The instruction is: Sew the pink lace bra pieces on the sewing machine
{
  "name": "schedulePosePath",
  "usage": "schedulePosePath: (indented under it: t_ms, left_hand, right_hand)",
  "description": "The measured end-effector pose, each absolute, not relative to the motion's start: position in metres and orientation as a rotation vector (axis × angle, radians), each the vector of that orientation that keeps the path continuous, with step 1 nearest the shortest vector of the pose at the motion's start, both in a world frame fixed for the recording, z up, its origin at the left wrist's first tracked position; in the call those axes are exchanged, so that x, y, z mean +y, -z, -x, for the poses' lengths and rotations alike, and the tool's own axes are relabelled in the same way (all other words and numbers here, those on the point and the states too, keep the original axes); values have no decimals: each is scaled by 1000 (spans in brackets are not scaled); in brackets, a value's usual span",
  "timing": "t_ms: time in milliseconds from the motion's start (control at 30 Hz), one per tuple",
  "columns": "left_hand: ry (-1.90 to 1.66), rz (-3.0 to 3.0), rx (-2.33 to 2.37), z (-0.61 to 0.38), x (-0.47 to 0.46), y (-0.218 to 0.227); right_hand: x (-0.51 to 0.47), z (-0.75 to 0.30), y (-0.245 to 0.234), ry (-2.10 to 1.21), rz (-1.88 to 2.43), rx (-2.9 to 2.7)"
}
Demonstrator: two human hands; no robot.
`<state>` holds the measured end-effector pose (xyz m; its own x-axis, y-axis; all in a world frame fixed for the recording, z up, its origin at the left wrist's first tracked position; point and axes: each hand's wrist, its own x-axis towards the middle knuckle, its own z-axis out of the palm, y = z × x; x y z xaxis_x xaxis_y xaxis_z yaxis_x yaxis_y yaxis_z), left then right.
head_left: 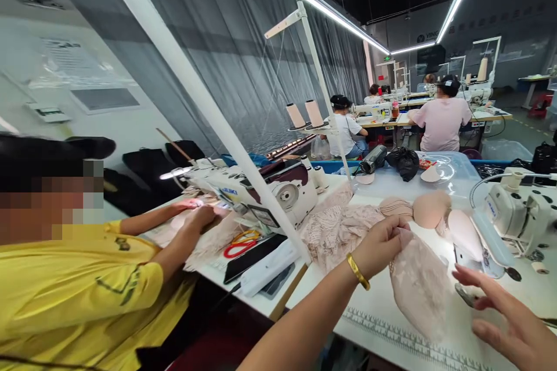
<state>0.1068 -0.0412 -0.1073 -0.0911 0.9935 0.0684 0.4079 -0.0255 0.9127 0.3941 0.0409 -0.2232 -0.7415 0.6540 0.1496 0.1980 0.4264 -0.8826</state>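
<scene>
My left hand (387,245), with a gold bracelet (358,272) on its wrist, pinches the upper edge of a pale pink lace fabric piece (418,287). The lace piece hangs down over the white table. To its right, my right hand (505,316) is apart from it, fingers spread and holding nothing. Close beyond that hand lie the metal plate and needle area of a sewing machine (517,214). Pink molded cups (430,208) rest behind the lace piece. A crumpled heap of pink lace (342,232) lies to the left of them.
A measuring tape strip (395,333) runs along the table's front. On the left, a co-worker in a yellow shirt (82,290) sews at another machine (282,191); red-handled scissors (238,248) lie nearby. A white pole (204,107) slants between us. A clear plastic bin (456,171) stands behind.
</scene>
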Motion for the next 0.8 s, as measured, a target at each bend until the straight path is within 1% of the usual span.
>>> schedulePosePath:
  t_ms: [100,133,167,233,333,400,433,500,567,667,800]
  left_hand:
    - [-1185,-1329,1383,-122,-34,107]
    - [-1194,-1381,1392,-125,-34,105]
    - [-1206,-1487,1411,-127,-36,102]
    - [-1170,-1809,1389,-129,-44,97]
    - [-832,-2204,1092,-127,-64,98]
    - [-627,-2247,932,-124,-74,107]
    - [-597,-2229,935,-123,-77,113]
    - [-674,-2156,1108,-119,-76,127]
    - [-804,-2076,1376,-116,-67,139]
    - [-863,-1984,1697,-115,-50,154]
    - [-788,-1939,1781,-125,-40,173]
  right_hand:
    - [19,-368,198,-1659,655,-2035]
    - [16,-364,192,-1682,669,-2001]
    - [16,-362,188,-1611,703,-2001]
    - [22,-370,185,-1305,710,-2093]
    - [40,-400,197,-791,585,-2298]
    - [50,-422,207,-622,647,-2366]
    - [53,-431,211,-593,721,-2373]
    - [55,-441,211,-624,880,-2351]
    - [55,-438,204,-735,992,-2333]
    - [54,-411,189,-904,1046,-2319]
    - [53,-364,182,-1011,1008,-2287]
